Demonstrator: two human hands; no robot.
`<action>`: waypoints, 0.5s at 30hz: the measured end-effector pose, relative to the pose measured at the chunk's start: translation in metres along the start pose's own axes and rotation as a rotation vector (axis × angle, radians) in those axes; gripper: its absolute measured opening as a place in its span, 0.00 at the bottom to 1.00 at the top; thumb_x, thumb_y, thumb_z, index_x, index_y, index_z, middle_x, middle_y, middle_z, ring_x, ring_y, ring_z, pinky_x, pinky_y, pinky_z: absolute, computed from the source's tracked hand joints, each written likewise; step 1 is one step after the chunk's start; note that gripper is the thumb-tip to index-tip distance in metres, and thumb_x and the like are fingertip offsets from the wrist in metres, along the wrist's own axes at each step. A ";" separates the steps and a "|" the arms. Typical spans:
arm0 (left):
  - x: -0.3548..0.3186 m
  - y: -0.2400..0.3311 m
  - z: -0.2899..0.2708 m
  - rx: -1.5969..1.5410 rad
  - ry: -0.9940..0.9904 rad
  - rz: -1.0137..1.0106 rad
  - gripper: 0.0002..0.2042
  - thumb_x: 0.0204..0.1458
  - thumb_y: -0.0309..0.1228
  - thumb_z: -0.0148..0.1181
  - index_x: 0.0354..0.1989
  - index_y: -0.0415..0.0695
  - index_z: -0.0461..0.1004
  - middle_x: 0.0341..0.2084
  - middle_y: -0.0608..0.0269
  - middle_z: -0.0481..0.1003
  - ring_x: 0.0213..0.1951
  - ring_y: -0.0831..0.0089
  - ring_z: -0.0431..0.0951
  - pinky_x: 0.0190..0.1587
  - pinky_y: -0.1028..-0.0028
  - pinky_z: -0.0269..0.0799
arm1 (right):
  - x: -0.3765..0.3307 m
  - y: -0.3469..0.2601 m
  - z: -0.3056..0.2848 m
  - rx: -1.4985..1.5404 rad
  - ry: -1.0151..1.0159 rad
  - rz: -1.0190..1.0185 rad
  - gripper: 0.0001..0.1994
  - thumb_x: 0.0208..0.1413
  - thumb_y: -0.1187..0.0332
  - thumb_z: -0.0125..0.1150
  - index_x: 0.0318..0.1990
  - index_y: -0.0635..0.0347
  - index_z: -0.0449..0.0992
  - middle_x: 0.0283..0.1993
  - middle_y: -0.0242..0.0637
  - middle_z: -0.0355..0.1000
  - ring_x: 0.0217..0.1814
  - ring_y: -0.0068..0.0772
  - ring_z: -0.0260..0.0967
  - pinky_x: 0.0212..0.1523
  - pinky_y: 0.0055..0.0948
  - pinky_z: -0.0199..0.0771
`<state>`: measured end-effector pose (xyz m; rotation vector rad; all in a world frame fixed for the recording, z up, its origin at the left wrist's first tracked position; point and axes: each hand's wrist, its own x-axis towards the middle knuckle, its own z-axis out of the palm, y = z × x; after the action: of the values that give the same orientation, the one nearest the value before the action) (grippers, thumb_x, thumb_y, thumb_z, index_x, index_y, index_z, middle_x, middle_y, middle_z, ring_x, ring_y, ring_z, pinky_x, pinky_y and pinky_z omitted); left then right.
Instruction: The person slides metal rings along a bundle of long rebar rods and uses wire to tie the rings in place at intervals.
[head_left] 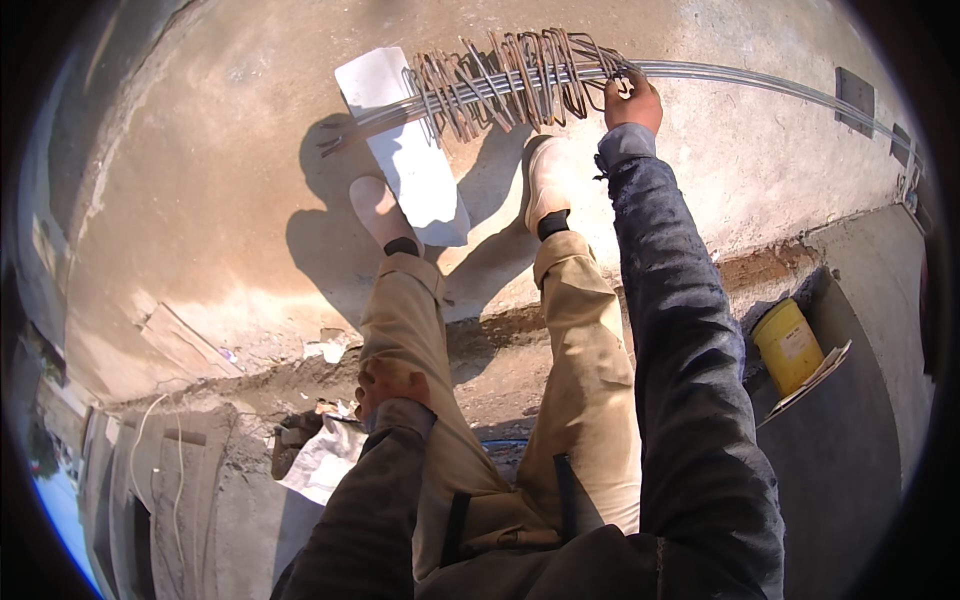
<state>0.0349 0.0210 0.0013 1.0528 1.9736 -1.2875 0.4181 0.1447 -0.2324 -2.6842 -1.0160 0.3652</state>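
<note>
A bundle of bent steel rebar stirrups [500, 85] hangs around several long straight rebar rods [720, 72]. My right hand [635, 103] is closed at the right end of the bundle, thumb and fingers curled on a stirrup beside the rods. Under the rods' left end lies a long white block [415, 175], between my shoes. My left hand [395, 388] rests on my left trouser leg with nothing in it; its fingers lie over the cloth and show only in part.
A yellow bucket [787, 345] stands at the lower right. The rods run right, past a dark flat piece [855, 100] on the concrete floor [230, 170]. A broken ledge [480, 330] passes under my legs. A white sack [325, 460] lies near my left forearm.
</note>
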 end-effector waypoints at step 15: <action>0.000 0.001 0.005 0.014 0.012 0.015 0.35 0.37 0.43 0.55 0.57 0.44 0.57 0.51 0.52 0.63 0.50 0.54 0.66 0.50 0.58 0.62 | 0.018 0.046 0.015 0.381 -0.288 0.186 0.20 0.45 0.66 0.65 0.46 0.63 0.73 0.39 0.44 0.75 0.38 0.31 0.74 0.38 0.26 0.74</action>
<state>0.0357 0.0171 -0.0013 1.0826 1.9640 -1.2915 0.4547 0.1254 -0.2641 -2.4224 -0.6776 0.9045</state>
